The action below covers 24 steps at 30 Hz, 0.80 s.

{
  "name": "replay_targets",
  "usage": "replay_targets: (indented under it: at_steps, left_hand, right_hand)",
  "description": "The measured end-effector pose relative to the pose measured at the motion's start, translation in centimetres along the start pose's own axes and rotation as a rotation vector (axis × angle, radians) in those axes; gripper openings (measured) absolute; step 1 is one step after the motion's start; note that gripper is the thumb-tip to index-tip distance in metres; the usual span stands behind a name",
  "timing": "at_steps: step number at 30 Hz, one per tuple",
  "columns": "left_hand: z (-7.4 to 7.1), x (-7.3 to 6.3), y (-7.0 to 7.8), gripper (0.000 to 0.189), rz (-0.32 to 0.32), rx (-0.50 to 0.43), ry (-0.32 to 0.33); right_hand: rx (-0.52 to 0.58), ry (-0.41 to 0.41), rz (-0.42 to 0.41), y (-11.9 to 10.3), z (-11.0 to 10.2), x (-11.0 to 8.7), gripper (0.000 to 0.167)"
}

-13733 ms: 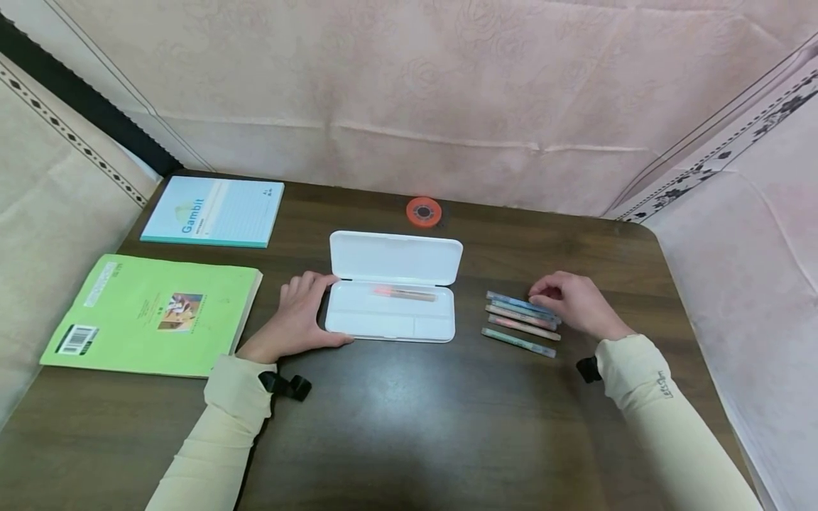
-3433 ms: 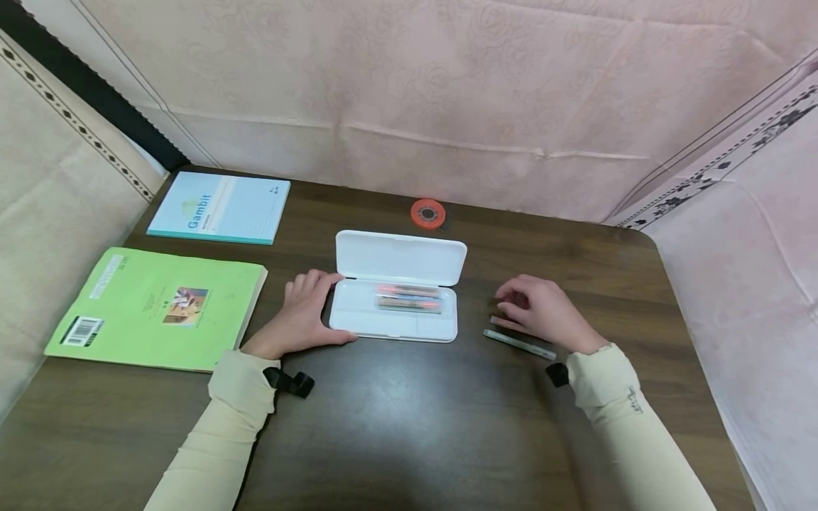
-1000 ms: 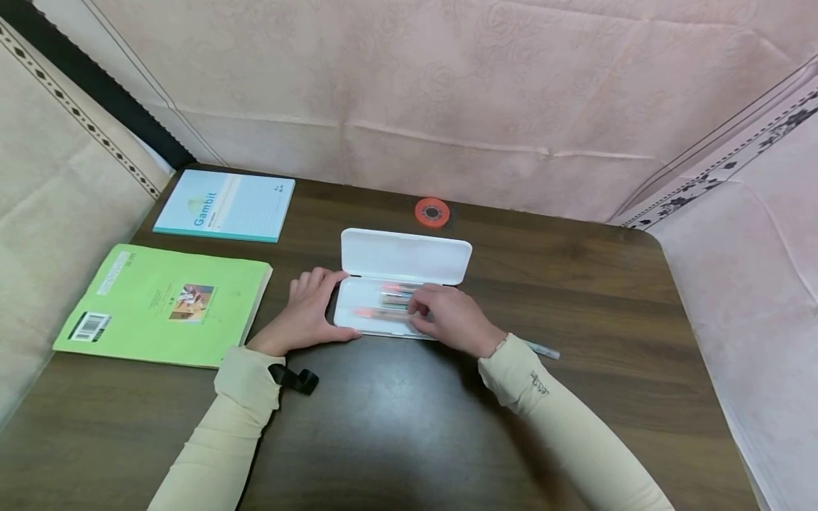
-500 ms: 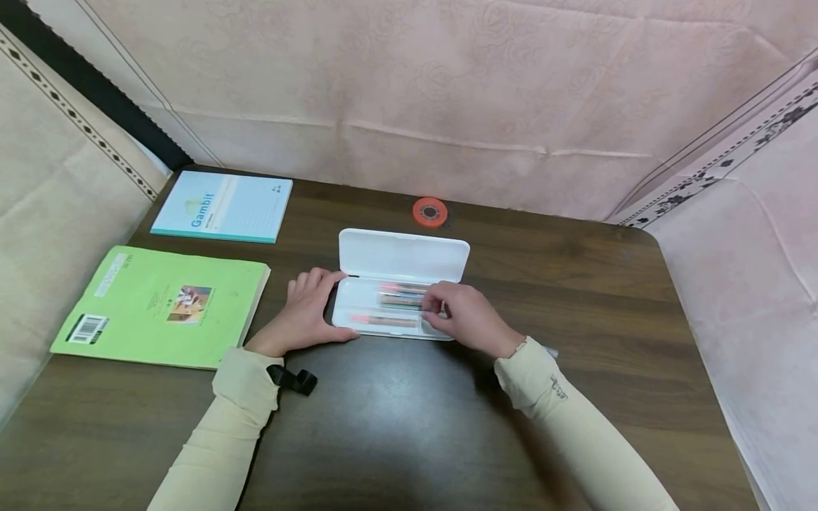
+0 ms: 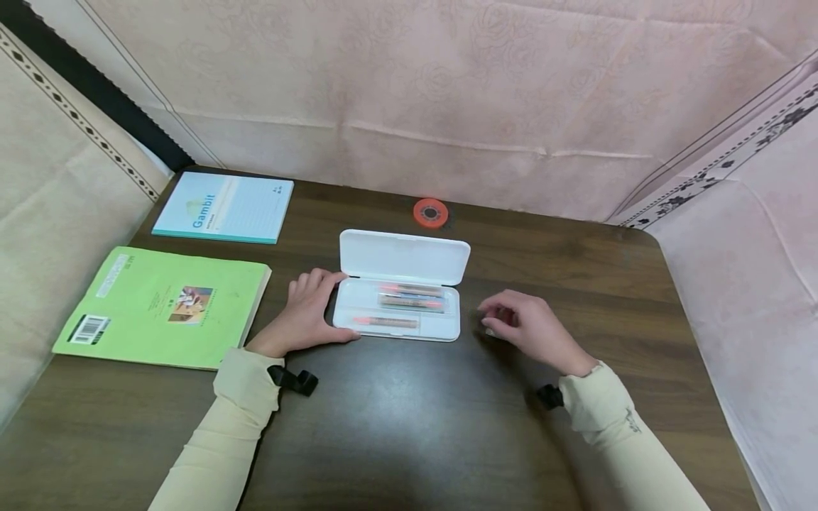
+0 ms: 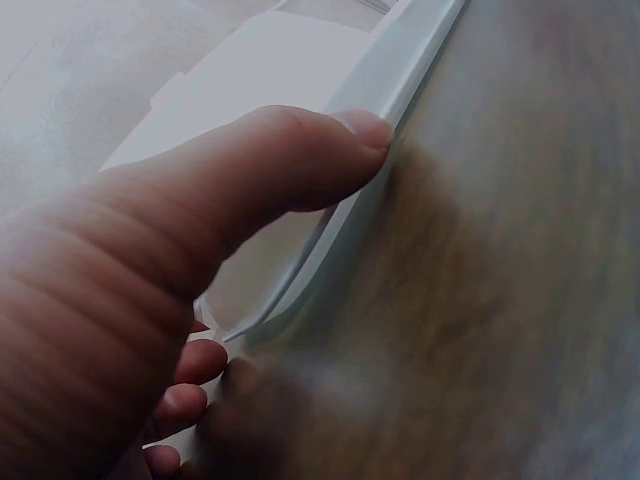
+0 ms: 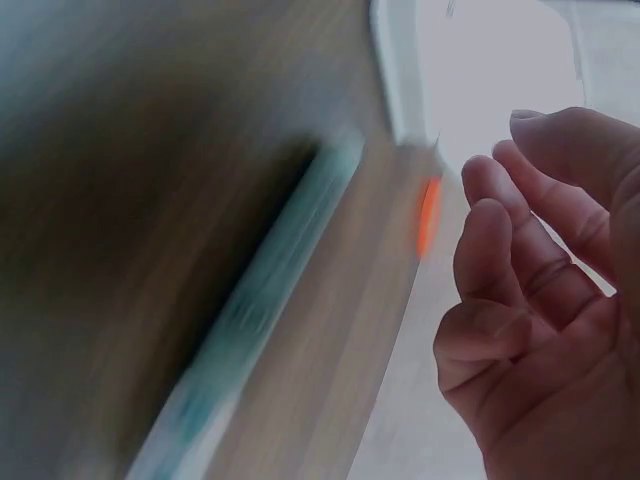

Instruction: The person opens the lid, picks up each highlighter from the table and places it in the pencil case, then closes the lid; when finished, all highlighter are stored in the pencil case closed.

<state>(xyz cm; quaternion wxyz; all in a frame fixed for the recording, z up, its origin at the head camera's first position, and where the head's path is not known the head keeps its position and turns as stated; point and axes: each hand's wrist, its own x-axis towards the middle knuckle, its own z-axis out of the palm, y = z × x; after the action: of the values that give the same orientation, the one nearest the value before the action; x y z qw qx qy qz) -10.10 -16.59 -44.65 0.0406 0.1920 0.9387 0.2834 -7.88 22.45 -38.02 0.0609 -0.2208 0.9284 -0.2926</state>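
In the head view, the white pencil case [image 5: 405, 284] lies with its lid raised. Several slim pens sit inside: a group toward the back and one pinkish-tipped pen [image 5: 386, 322] apart at the front. My left hand [image 5: 303, 316] grips the case's left end, thumb [image 6: 290, 160] on the front edge and fingers around the back corner. To the right of the case hovers my right hand [image 5: 533, 330], fingers loosely bent and holding nothing. Beneath it a greenish pen [image 7: 265, 285] lies on the table, blurred in the right wrist view and mostly hidden in the head view.
A green book [image 5: 160, 309] and a light blue notebook [image 5: 224, 207] lie to the left. Behind the case is a round orange-red object [image 5: 431, 213]. Pinkish cloth [image 5: 409, 106] hangs around the back and sides of the dark wooden table [image 5: 396, 426].
Pens from the table's right side now lie in the case. My right hand has let go of the front pen and moved right. My left hand has stayed on the case.
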Motion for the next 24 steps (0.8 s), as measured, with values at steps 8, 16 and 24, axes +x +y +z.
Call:
replay_targets:
  at_steps: [8,16,24]
  left_hand:
    - [0.0,0.0,0.1,0.102,-0.011,-0.001,-0.005]
    - [0.0,0.0,0.1,0.102,-0.003,0.0,0.001]
    - [0.1,0.0,0.0,0.101,0.001,0.0,0.005]
  right_hand:
    - [-0.075,0.1,0.045,4.1,-1.2,-4.6,0.012]
    - [-0.101,0.135,0.061,6.1,-1.0,-7.6,0.016]
    - [-0.114,0.125,0.066,6.9,-0.5,-8.0,0.016]
